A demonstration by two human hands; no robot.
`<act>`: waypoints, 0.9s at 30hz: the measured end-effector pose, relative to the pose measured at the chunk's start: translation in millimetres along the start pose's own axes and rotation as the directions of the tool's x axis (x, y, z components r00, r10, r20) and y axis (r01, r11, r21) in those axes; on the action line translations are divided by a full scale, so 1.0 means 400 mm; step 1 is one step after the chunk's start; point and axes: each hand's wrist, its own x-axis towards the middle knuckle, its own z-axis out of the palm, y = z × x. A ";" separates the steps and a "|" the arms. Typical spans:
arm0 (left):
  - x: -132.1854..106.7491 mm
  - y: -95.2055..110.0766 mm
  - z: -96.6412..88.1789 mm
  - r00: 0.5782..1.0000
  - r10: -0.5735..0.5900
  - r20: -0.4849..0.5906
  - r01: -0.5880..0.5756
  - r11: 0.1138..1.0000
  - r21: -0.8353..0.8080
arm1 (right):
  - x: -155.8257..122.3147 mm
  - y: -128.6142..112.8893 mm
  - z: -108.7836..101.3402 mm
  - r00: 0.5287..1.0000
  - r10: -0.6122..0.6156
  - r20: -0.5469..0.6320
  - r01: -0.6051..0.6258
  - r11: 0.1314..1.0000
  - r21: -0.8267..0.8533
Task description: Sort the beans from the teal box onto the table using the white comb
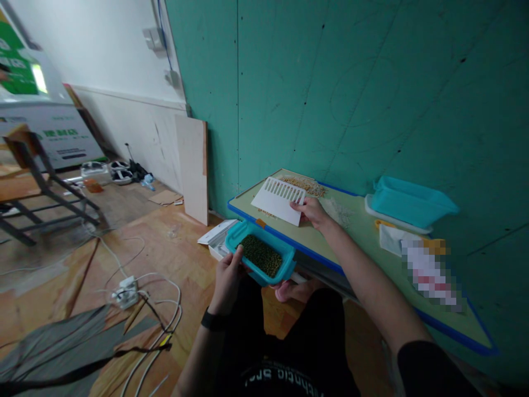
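My left hand grips the near left rim of a teal plastic tub, held just off the table's front edge above my lap. Small dark green beans lie in it. With my right hand I hold a white slotted plastic scraper by its right edge, over the table. Its row of slots points toward the wall. Pale yellow grains are spread behind the scraper, and a few show in front of it. A whitish heap of small bits lies right of my right hand.
At the table's right back stands another teal tub on a white lid. A white and yellow item and a blurred-out packet lie nearer. A white box sits below the table's left end. Cables and a power strip cross the floor.
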 end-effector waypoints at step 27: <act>0.010 0.006 -0.022 1.000 -0.002 0.019 0.001 0.999 0.039 | 0.007 -0.008 0.043 0.996 -0.060 0.067 0.063 0.998 -0.032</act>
